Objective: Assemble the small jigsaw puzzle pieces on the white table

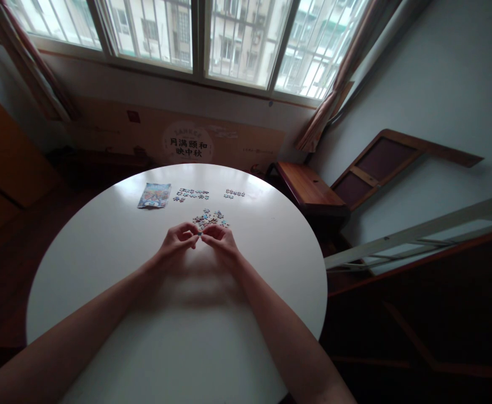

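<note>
My left hand (181, 236) and my right hand (219, 238) meet above the white round table, thumbs and forefingers pinched together. Between the fingertips is a small dark jigsaw puzzle piece (200, 233), partly covered by the fingers. Just beyond my hands lies a loose pile of jigsaw pieces (210, 219) in mixed colours. Farther back, several pieces (192, 194) are laid out in rows, and a smaller group of pieces (234, 193) sits to their right. A colourful printed packet or picture sheet (154, 196) lies flat at the left of the rows.
The white table (103, 269) has a rounded edge all about. A wooden chair or bench (309, 182) stands beyond its right side, near a wooden frame (381, 163) by the wall. Barred windows (153, 33) with curtains are at the back.
</note>
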Motion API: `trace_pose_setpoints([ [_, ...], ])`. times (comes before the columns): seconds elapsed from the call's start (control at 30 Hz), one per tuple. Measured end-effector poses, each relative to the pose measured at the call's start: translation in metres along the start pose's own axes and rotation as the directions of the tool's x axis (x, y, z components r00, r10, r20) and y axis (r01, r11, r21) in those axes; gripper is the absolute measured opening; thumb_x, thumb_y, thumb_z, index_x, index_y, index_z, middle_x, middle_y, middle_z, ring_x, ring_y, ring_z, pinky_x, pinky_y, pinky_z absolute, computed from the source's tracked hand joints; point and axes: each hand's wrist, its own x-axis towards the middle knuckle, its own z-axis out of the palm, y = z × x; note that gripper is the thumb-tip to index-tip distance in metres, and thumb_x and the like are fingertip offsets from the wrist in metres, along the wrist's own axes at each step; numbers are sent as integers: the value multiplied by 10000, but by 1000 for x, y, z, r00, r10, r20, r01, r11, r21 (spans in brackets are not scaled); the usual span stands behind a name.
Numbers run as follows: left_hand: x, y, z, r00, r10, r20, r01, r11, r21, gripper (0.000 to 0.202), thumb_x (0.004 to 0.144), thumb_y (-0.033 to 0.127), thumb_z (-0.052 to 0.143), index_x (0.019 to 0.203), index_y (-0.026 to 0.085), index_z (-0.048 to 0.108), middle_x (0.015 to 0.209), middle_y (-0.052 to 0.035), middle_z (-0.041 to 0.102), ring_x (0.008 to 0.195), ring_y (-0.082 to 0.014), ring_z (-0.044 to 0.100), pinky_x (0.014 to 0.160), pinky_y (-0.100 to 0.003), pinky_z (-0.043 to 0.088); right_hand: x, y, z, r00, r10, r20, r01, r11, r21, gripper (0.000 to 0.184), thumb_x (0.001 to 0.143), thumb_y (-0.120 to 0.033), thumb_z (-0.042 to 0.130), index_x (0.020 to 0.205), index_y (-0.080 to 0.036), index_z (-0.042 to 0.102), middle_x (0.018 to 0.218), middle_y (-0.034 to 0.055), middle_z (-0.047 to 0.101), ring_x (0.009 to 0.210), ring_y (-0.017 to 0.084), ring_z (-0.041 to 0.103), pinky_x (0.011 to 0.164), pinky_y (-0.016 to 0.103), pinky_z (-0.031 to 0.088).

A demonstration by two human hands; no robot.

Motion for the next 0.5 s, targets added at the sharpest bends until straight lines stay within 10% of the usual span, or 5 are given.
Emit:
trace_pose_setpoints([
  [0.5,1,-4,1,998,44,-48,-46,997,-56,217,695,274,714,836,145,609,823,-23,602,545,-78,531,486,-225,472,2,2,1,999,-44,-22,44,999,-11,270,605,-331,772,810,-182,677,721,15,656,667,136,593,640,271,459],
])
